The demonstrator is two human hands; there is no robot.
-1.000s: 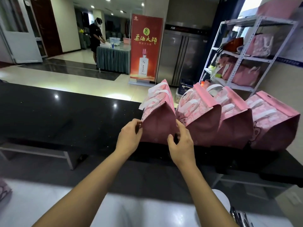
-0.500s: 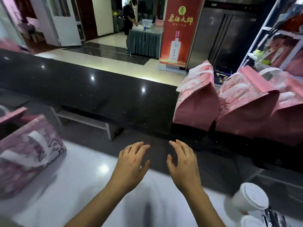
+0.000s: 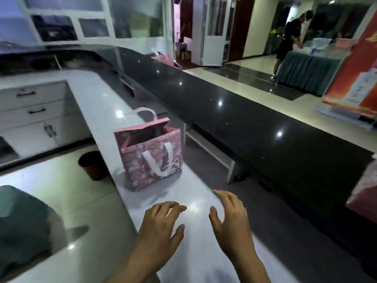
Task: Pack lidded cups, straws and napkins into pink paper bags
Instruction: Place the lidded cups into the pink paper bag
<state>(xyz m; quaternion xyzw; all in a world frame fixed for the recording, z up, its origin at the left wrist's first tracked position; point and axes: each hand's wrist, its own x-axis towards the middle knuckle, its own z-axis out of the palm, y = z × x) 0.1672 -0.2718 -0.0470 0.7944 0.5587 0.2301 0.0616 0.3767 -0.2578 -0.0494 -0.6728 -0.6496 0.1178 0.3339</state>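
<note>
Boxy pink paper bag (image 3: 151, 158) standing open on glossy white bench (image 3: 195, 252); left hand (image 3: 161, 229) and right hand (image 3: 232, 219) hovering empty, fingers relaxed.

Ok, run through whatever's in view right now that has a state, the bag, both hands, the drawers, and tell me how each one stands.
Pink paper bag: upright on the white counter, mouth open, contents hidden.
Left hand: open, fingers loosely spread, holds nothing.
Right hand: open, fingers loosely spread, holds nothing.
Drawers: closed.
Cabinet door: closed.
Waste bin: upright on the floor, no lid, contents not visible.
</note>
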